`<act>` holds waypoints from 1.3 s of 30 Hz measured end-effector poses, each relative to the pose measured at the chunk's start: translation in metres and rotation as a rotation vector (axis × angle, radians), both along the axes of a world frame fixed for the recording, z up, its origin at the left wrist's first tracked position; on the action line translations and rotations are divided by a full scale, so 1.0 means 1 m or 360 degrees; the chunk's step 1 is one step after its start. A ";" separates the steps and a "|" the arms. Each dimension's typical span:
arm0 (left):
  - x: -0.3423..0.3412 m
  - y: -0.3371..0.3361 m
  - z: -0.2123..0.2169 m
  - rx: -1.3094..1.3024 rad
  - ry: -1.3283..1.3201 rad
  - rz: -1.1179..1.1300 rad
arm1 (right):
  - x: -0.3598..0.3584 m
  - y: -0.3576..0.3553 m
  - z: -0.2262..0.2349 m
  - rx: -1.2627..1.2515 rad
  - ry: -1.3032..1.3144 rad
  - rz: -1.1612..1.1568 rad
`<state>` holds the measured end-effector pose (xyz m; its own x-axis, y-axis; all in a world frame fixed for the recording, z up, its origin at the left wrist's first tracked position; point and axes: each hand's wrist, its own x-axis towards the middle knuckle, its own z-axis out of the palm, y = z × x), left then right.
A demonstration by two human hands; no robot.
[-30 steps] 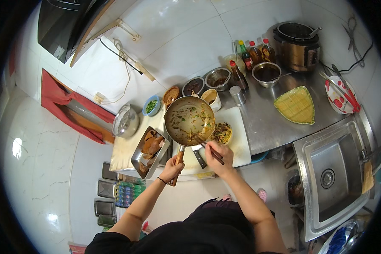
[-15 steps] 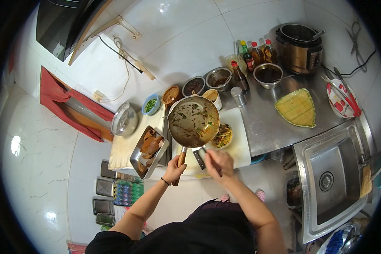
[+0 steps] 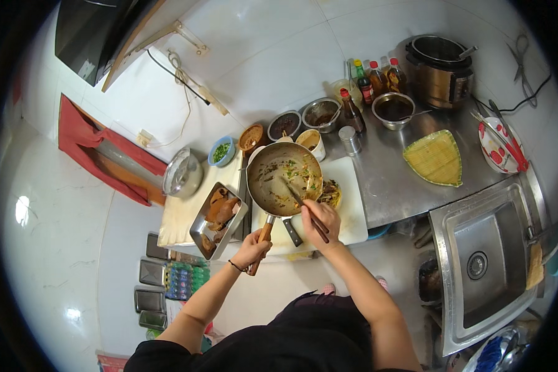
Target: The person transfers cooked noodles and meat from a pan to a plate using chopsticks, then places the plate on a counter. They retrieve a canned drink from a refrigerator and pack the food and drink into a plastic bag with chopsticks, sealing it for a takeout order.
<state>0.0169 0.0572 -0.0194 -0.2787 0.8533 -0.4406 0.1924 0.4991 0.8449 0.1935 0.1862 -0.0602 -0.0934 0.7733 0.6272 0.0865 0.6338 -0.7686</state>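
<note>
My left hand (image 3: 253, 248) grips the wooden handle of a metal frying pan (image 3: 283, 178), holding it tilted over a white cutting board (image 3: 351, 211). The pan holds sauce and bits of green and red food. My right hand (image 3: 321, 221) holds dark chopsticks (image 3: 304, 207) whose tips reach into the pan. Under the pan's right rim a plate of cooked food (image 3: 331, 193) sits on the board, partly hidden by the pan.
A metal tray of browned meat (image 3: 218, 217) lies left of the pan. Behind stand small bowls (image 3: 252, 137), sauce bottles (image 3: 371, 84), a pressure cooker (image 3: 440, 71) and a yellow woven mat (image 3: 435, 159). A steel sink (image 3: 487, 260) is at right, a lidded pot (image 3: 182, 174) at left.
The pan has shifted slightly and stays tilted over the plate. My right hand moved the chopsticks from beside the pan's rim into the pan.
</note>
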 end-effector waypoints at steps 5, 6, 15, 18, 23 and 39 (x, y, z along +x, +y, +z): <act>0.010 0.000 0.010 -0.0063 -0.0051 -0.0016 | -0.026 -0.022 0.014 0.0000 0.0261 0.0110; 0.012 -0.001 0.010 -0.0065 -0.0029 -0.0016 | -0.027 -0.017 0.011 -0.0004 0.0162 0.0056; 0.010 -0.004 0.016 -0.0102 0.0015 -0.0084 | -0.002 -0.014 0.020 0.0338 -0.0031 0.0228; 0.008 -0.004 0.022 -0.0124 -0.0030 -0.0144 | -0.008 0.010 0.003 0.0268 -0.0133 -0.0009; 0.011 -0.006 0.022 -0.0120 -0.0009 -0.0105 | -0.014 -0.007 0.007 0.0016 -0.0034 -0.0145; 0.011 -0.009 0.023 -0.0137 0.0005 -0.0109 | 0.007 0.007 -0.013 0.0262 -0.0400 -0.0173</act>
